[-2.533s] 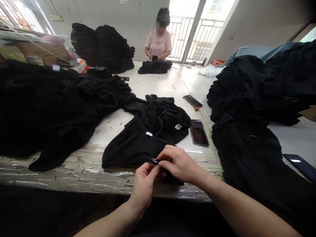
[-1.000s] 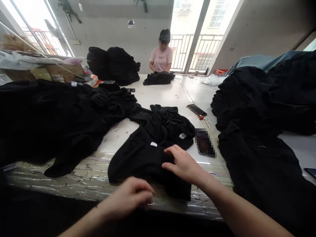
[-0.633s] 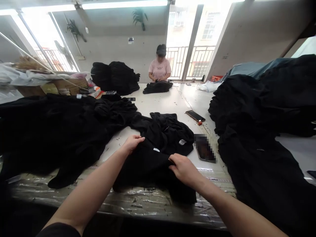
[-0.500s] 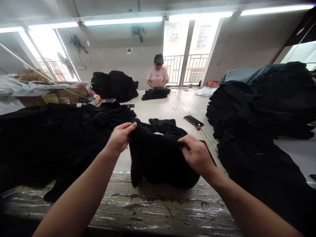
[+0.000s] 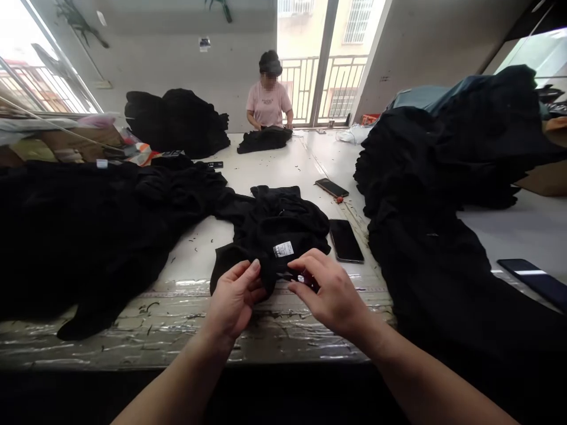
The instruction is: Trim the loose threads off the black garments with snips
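A black garment [image 5: 287, 227] lies bunched on the table before me, a white label [image 5: 283, 249] showing on it. My left hand [image 5: 237, 295] pinches the near edge of this garment between thumb and fingers. Close by on the right, my right hand [image 5: 330, 289] is closed around small thread snips [image 5: 302, 278], whose dark tips point left toward the fabric. The palm and fingers hide most of the snips. Whether the tips touch the cloth I cannot tell.
Black garments are heaped on the left [image 5: 88, 224] and right [image 5: 411, 195]. Phones lie beside the garment [image 5: 346, 241], farther back [image 5: 332, 188] and at far right [image 5: 534, 280]. Across the table [image 5: 266, 168], a person [image 5: 269, 100] handles dark cloth. Clear plastic [image 5: 186, 330] covers the near edge.
Both hands have come down and nearer together. The raised garment now lies lower, its white label fully showing. Snips are now visible in my right hand. The view has tilted downward.
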Available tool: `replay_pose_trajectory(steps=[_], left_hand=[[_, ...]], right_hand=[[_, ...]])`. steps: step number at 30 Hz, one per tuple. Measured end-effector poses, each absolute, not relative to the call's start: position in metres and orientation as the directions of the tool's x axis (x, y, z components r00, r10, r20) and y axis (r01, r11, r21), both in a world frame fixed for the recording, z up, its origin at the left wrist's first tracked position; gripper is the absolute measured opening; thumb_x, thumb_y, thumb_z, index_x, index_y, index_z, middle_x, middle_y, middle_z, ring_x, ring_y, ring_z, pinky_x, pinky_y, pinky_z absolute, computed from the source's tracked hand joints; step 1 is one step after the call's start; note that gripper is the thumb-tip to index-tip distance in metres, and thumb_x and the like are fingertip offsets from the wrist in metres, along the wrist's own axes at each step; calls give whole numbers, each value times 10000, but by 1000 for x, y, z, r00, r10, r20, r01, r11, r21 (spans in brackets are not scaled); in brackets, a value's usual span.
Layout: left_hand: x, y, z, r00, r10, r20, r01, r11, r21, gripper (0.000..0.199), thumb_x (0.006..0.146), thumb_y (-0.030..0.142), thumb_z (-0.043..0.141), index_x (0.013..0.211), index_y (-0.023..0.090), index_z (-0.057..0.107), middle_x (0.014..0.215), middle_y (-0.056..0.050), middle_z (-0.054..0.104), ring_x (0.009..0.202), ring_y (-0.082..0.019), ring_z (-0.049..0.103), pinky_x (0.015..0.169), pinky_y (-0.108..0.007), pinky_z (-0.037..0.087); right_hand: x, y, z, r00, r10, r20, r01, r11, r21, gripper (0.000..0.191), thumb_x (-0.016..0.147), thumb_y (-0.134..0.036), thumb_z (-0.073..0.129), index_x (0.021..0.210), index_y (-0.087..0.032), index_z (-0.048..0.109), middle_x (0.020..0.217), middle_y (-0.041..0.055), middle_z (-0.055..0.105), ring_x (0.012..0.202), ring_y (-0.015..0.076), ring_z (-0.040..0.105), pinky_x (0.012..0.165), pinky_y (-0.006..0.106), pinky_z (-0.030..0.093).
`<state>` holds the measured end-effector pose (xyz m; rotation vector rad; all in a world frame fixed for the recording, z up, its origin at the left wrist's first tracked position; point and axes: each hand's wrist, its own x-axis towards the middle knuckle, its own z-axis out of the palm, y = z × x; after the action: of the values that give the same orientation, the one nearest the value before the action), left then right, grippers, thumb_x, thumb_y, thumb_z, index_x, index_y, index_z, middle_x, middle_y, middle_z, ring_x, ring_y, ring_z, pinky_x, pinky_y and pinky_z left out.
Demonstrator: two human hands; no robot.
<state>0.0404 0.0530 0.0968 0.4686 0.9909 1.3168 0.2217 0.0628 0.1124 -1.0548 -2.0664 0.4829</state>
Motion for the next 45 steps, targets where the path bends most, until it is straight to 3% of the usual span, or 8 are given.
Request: replay_pose_trajectory(steps=[15,21,27,31,33,37,40,45], left_hand=[[46,34,93,-9,940,-342,-520,288,804,246,666,295,787,706,134,606,673,0,601,609,-97,587,556,-206,491],[46,27,91,-50,938,-343,-512,271,815,273,659,306,790,727,129,594,692,-6,610,611,-102,594,548,-206,496],[53,28,94,-140,960,-244,-505,143,851,251,680,308,768,774,140,606,740,-17,633,657,-128,620,584,-228,516],[44,31,100,-401,914,53,-215,-151,965,228,707,271,735,908,182,673,952,-43,658,855,-165,619,739,-259,521],[40,30,100,-349,927,137,-54,-166,985,189,703,245,734,881,190,699,927,-45,655,803,-157,606,733,-246,501],[44,27,91,-76,976,202,193,-184,964,255,640,209,777,888,219,718,976,-55,628,764,-158,577,694,-243,476],[49,30,83,-14,968,249,311,-232,922,167,668,240,760,829,224,716,828,-36,627,711,-150,554,649,-233,442],[49,38,76,11,1000,-10,185,8,983,158,729,328,705,689,177,680,624,-21,617,567,-129,546,533,-216,410]], right_hand=[[212,51,104,-467,727,503,470,686,-555,150,808,-80,559,913,-150,639,853,55,568,704,148,567,618,266,495],[217,46,118,-152,787,597,305,612,-730,143,827,-128,570,951,-188,607,878,32,558,713,122,548,604,241,475],[196,44,92,-274,923,269,333,353,-874,170,665,-207,704,780,-170,583,703,-5,554,576,106,473,533,244,401],[197,53,74,-330,937,-110,41,-103,-994,98,696,-221,641,743,-155,586,535,-50,487,455,70,390,440,211,305],[201,56,72,-392,898,-200,-82,-250,-965,157,688,-253,650,790,-145,600,472,-81,419,395,50,299,389,200,214],[206,57,77,-436,881,-183,-62,-232,-971,182,692,-230,644,844,-129,645,474,-80,419,403,45,287,392,201,198],[207,57,79,-430,896,-108,0,-120,-993,107,705,-213,638,771,-132,659,533,-52,478,474,59,366,447,206,273],[215,58,71,-462,874,-149,24,-155,-988,59,692,-182,604,722,-144,638,460,-79,416,421,49,332,414,195,243]])
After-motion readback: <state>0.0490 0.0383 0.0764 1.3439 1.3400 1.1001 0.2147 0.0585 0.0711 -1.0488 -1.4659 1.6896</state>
